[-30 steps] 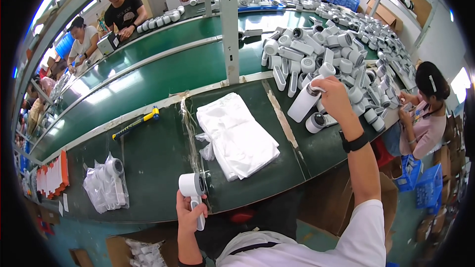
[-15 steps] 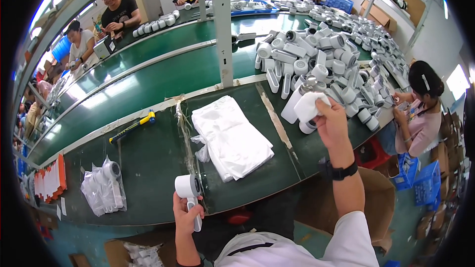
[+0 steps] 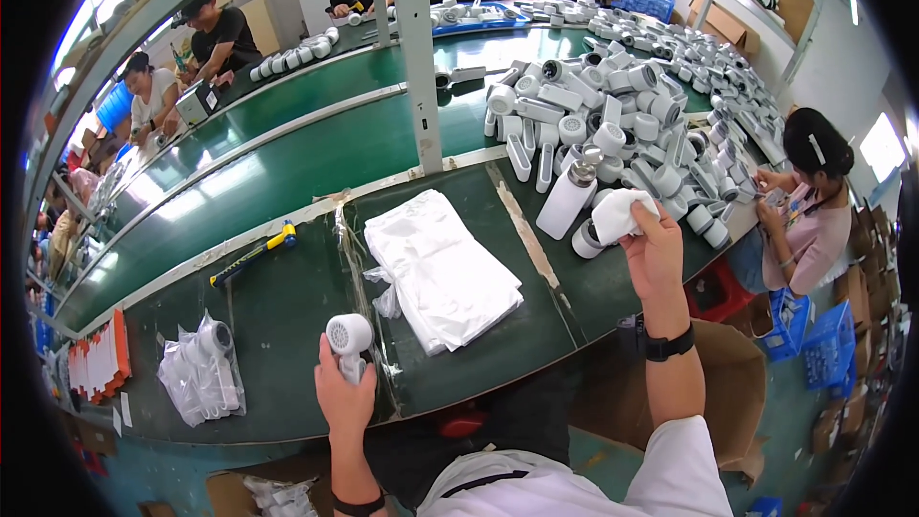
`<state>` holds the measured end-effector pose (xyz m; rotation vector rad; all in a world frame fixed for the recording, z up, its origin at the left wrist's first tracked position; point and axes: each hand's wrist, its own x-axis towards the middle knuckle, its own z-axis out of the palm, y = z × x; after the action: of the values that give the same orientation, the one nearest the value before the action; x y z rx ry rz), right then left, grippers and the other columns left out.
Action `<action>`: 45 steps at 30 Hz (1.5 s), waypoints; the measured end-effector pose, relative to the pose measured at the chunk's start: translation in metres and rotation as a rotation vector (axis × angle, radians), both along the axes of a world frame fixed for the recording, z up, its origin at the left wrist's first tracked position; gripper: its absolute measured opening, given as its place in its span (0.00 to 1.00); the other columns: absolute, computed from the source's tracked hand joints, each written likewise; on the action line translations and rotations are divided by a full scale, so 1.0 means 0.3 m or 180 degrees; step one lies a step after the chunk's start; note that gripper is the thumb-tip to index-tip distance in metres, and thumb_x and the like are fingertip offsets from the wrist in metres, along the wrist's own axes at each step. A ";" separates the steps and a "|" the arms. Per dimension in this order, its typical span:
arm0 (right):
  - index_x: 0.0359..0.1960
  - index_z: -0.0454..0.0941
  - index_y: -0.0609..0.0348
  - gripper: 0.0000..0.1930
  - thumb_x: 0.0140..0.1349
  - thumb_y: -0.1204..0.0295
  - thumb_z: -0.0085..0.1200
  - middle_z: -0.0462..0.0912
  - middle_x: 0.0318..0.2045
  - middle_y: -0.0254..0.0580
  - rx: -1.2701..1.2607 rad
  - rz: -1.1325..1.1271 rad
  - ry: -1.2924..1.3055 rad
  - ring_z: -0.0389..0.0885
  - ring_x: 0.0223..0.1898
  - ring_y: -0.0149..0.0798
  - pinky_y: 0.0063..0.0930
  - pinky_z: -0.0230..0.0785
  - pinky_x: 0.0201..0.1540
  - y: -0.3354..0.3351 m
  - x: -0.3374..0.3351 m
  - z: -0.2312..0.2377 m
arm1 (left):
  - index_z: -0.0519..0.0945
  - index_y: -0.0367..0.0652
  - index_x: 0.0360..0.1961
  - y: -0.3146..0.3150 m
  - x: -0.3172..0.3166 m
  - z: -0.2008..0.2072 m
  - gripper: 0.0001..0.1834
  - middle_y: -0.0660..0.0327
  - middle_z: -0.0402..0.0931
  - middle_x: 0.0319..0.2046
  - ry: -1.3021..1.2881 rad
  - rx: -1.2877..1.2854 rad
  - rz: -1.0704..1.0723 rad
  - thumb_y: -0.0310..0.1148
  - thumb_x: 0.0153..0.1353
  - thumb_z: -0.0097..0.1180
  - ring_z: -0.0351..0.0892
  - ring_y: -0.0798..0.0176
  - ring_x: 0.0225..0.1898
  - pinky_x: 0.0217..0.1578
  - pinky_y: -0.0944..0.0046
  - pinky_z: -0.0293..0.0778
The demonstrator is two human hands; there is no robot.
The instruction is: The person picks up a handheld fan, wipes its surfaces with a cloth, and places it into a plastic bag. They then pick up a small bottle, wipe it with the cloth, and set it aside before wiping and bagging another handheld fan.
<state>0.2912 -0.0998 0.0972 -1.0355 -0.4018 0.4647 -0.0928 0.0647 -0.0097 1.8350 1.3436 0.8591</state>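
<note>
My left hand [image 3: 347, 397] is closed around the grey handle of a white handheld fan [image 3: 349, 333] at the bench's near edge. The fan's round head stands up, and its vented grille faces the camera. In my right hand [image 3: 657, 254] a folded white cloth [image 3: 617, 217] is pinched between thumb and fingers, over the near side of a pile of similar fans [image 3: 613, 96]. Just left of the cloth stands a white bottle [image 3: 565, 206] with a metal top. One fan [image 3: 587, 239] lies below the cloth, partly hidden by it.
A stack of white plastic bags [image 3: 445, 273] lies mid-bench. Left of it are a yellow-and-black hammer [image 3: 255, 254], bagged fans [image 3: 201, 373] and orange-and-white boxes [image 3: 99, 359]. A metal post [image 3: 417, 67] rises ahead. A co-worker [image 3: 814, 201] sits at right; several others work across the green conveyor.
My left hand has turned the fan, so the grille now shows instead of the dark front ring. My right hand has shifted a little right with the cloth, uncovering more of the bottle.
</note>
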 end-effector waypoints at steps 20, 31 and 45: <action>0.47 0.75 0.63 0.11 0.66 0.72 0.50 0.82 0.40 0.39 0.0151 -0.0113 0.0662 0.81 0.38 0.31 0.22 0.72 0.35 -0.038 -0.005 -0.077 | 0.58 0.30 0.64 0.006 1.092 0.153 0.50 0.42 0.64 0.60 -0.0164 0.0682 -0.2220 0.39 0.43 0.69 0.64 0.43 0.61 0.61 0.54 0.63; 0.49 0.73 0.63 0.12 0.68 0.71 0.46 0.81 0.43 0.44 0.0308 -0.0635 0.1116 0.82 0.44 0.39 0.33 0.77 0.47 -0.263 -0.059 -0.121 | 0.71 0.38 0.52 -0.055 1.155 0.112 0.33 0.47 0.75 0.45 -0.0673 0.0988 -0.2204 0.31 0.41 0.65 0.75 0.43 0.49 0.49 0.52 0.72; 0.47 0.75 0.67 0.11 0.66 0.75 0.51 0.82 0.43 0.45 0.0553 -0.1358 0.1509 0.82 0.44 0.39 0.35 0.77 0.50 -0.681 -0.267 -0.330 | 0.73 0.45 0.52 -0.610 0.923 0.235 0.30 0.50 0.69 0.47 0.0636 0.3312 -0.3573 0.28 0.42 0.61 0.68 0.47 0.49 0.47 0.45 0.63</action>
<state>0.2111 -0.3041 -0.0017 -0.7815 0.1988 0.2709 0.1840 -0.1185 0.0607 2.9558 -0.3434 0.7388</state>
